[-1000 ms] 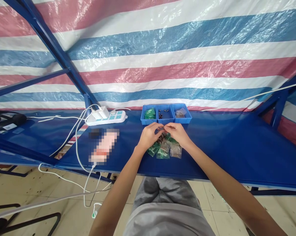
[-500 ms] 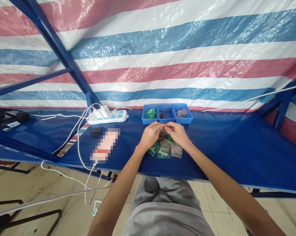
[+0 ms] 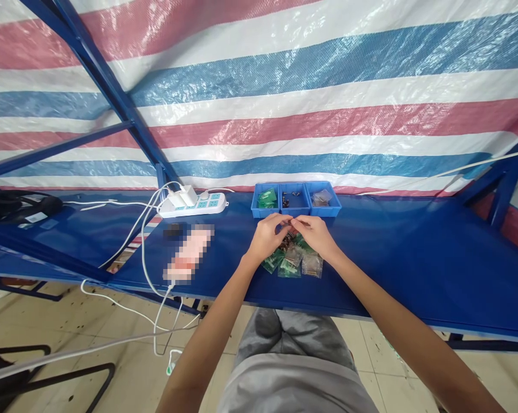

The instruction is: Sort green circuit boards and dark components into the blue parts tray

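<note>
My left hand and my right hand meet fingertip to fingertip above a pile of small parts. Both are closed in a pinch, and whatever is between the fingers is too small to make out. Beneath them lie dark small parts, green packets and a clear bag of brass-coloured pieces. Just behind the hands stand three joined blue bins: the left bin holds green packets, the middle bin a few dark pieces, the right bin clear bags.
A white power strip with plugged chargers and cables sits left on the blue table. Nearer lies a blurred pink object with a cable. Blue frame bars rise at the left before a striped sheet.
The view has shifted slightly, moving the scene a little to the right. My hands stay together over the pile, with their fingers slightly rearranged.
</note>
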`<state>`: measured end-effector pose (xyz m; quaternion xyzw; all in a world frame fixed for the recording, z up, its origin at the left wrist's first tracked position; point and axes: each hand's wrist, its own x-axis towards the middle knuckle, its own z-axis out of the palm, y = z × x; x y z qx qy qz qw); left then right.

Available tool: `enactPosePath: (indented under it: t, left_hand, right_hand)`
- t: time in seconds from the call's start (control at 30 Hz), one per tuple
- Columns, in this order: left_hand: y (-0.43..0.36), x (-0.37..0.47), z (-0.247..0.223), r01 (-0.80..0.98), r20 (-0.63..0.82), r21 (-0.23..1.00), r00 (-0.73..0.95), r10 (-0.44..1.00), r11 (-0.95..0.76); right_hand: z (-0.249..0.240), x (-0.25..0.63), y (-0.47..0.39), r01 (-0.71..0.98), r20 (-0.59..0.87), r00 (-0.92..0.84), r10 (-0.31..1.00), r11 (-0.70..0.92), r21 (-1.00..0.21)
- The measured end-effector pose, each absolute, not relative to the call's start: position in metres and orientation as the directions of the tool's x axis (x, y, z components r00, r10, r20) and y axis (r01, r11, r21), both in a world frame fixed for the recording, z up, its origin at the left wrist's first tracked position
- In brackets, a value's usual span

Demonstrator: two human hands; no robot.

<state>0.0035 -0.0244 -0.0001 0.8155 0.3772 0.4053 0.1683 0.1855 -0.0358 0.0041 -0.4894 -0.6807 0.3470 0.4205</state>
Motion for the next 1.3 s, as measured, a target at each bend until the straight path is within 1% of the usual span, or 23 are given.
enactPosePath:
  t: [0.1,0.2,0.3,0.4,0.47,0.53,0.67,0.8,0.9,0.97,1.03,1.07,1.13,1.17,1.23,1.3]
  left_hand:
    - [-0.024,0.004,0.000,0.496,0.532,0.596,0.347,0.773,-0.632]
    - [-0.024,0.004,0.000,0.514,0.545,0.583,0.327,0.772,-0.629]
    - [-0.023,0.005,-0.001,0.509,0.568,0.566,0.329,0.754,-0.648]
    - [-0.022,0.004,-0.002,0.484,0.589,0.565,0.331,0.737,-0.668]
    - [-0.023,0.004,-0.002,0.478,0.593,0.561,0.337,0.731,-0.676]
    - [-0.023,0.003,-0.002,0.498,0.591,0.542,0.347,0.728,-0.677]
    - [-0.025,0.000,0.001,0.595,0.604,0.481,0.307,0.736,-0.643]
    - [-0.025,-0.005,0.004,0.689,0.608,0.439,0.244,0.755,-0.576]
    - [-0.024,-0.008,0.006,0.721,0.603,0.432,0.216,0.768,-0.542]
    - [-0.024,-0.009,0.006,0.729,0.594,0.439,0.204,0.778,-0.526]
    - [-0.024,-0.009,0.006,0.732,0.577,0.440,0.213,0.789,-0.520]
    - [-0.024,-0.009,0.006,0.733,0.563,0.437,0.230,0.794,-0.522]
    - [-0.023,-0.010,0.005,0.732,0.517,0.426,0.286,0.807,-0.532]
    - [-0.022,-0.012,0.004,0.729,0.486,0.421,0.321,0.813,-0.539]
    - [-0.021,-0.014,0.002,0.720,0.414,0.416,0.394,0.820,-0.556]
    - [-0.019,-0.017,0.000,0.709,0.354,0.424,0.443,0.824,-0.563]
  right_hand:
    - [0.004,0.186,-0.035,0.363,0.222,-0.170,0.960,0.270,-0.892]
    - [0.003,0.186,-0.035,0.359,0.220,-0.151,0.964,0.261,-0.896]
    - [0.002,0.185,-0.033,0.265,0.171,-0.157,0.973,0.209,-0.941]
    - [0.003,0.184,-0.034,0.145,0.071,-0.175,0.982,0.097,-0.985]
    - [0.005,0.184,-0.036,0.116,0.032,-0.172,0.985,0.052,-0.992]
    - [0.007,0.185,-0.038,0.103,0.033,-0.159,0.987,0.050,-0.993]
    - [0.014,0.189,-0.030,0.081,0.084,-0.055,0.995,0.089,-0.993]
    - [0.027,0.190,-0.002,0.009,0.055,0.064,0.996,0.055,-0.998]
    - [0.032,0.189,0.012,-0.043,0.055,0.074,0.996,0.058,-0.997]
    - [0.028,0.190,0.010,0.002,0.096,0.059,0.994,0.096,-0.995]
    - [0.019,0.192,-0.001,0.134,0.156,-0.010,0.988,0.156,-0.979]
    - [0.014,0.194,-0.007,0.233,0.191,-0.075,0.979,0.204,-0.951]
    - [0.007,0.197,-0.020,0.434,0.249,-0.248,0.936,0.338,-0.835]
    - [0.004,0.199,-0.024,0.501,0.259,-0.319,0.912,0.394,-0.771]
    - [0.003,0.199,-0.030,0.587,0.257,-0.399,0.880,0.461,-0.666]
    - [0.003,0.198,-0.031,0.640,0.246,-0.421,0.873,0.478,-0.601]
